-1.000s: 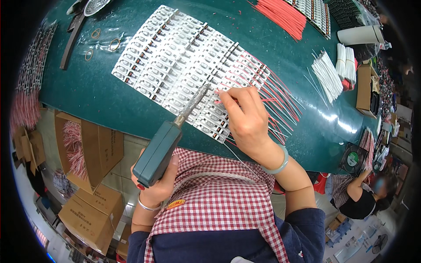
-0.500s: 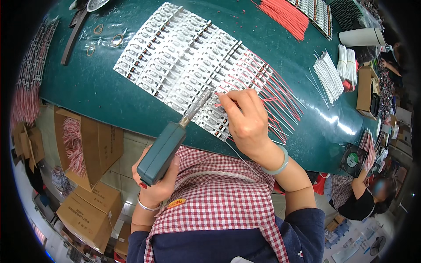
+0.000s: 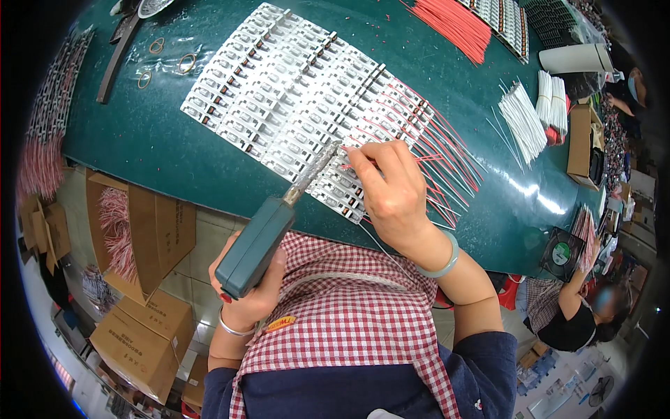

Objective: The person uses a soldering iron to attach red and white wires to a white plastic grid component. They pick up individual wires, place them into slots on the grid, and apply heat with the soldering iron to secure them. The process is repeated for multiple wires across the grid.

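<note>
My left hand [image 3: 264,292] is wrapped round a dark green soldering gun [image 3: 255,244]. The gun's metal tip reaches up and right onto a panel of white circuit boards [image 3: 276,98]. Close to that tip, my right hand [image 3: 394,192] pinches the end of a thin red wire [image 3: 348,148] against the boards. More red and white wires [image 3: 447,150] trail off the panel's right part, some of them under my right hand. Rows of small metal and dark parts cover the panel. My fingers hide the exact spot where wire and tip meet.
Bundles of red wires [image 3: 457,31] and white wires [image 3: 523,126] lie on the green table [image 3: 139,140]. Rubber bands [image 3: 187,63] and a dark metal bar [image 3: 117,66] are at the left. Beyond the right edge, a small fan [image 3: 562,253] stands near another person. Cardboard boxes [image 3: 143,342] sit below left.
The soldering gun and my left hand have shifted very slightly down and left. My right hand stays nearly in place, still pinching at the same spot.
</note>
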`<state>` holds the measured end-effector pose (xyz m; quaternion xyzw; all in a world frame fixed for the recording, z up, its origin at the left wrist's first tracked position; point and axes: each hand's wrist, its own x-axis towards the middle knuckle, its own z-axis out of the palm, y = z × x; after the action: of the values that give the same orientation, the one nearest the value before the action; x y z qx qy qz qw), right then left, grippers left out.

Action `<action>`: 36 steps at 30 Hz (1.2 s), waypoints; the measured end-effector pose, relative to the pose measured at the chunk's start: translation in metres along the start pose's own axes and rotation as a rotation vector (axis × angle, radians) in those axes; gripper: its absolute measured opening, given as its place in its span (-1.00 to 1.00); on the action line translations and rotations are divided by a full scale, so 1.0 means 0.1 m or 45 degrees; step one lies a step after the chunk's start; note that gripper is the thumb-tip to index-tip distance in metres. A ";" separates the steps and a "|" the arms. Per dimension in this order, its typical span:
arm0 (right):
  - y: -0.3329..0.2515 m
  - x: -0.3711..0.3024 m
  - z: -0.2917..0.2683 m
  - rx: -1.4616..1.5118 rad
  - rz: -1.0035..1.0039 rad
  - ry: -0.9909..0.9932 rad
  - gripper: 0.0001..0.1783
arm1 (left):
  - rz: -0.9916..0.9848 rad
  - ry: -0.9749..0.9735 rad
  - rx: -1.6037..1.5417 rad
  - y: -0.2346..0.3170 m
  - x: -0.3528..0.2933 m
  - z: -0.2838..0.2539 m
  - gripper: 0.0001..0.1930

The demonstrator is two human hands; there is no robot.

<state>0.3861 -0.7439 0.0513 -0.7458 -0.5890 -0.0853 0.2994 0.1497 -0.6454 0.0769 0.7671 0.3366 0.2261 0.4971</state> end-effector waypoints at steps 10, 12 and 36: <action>0.00 -0.01 0.01 -0.007 -0.013 0.007 -0.66 | 0.030 0.053 0.006 -0.01 -0.04 -0.02 -0.74; 0.01 -0.01 0.02 -0.007 -0.011 0.011 -0.66 | 0.044 0.053 -0.002 0.01 -0.02 -0.01 -0.75; -0.07 -0.07 0.04 -0.008 -0.036 0.009 -0.62 | -0.031 -0.008 0.008 0.02 -0.08 -0.06 -0.78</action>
<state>0.3763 -0.7463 0.0474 -0.7379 -0.5982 -0.0943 0.2978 0.1407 -0.6483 0.0808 0.7652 0.3452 0.2165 0.4984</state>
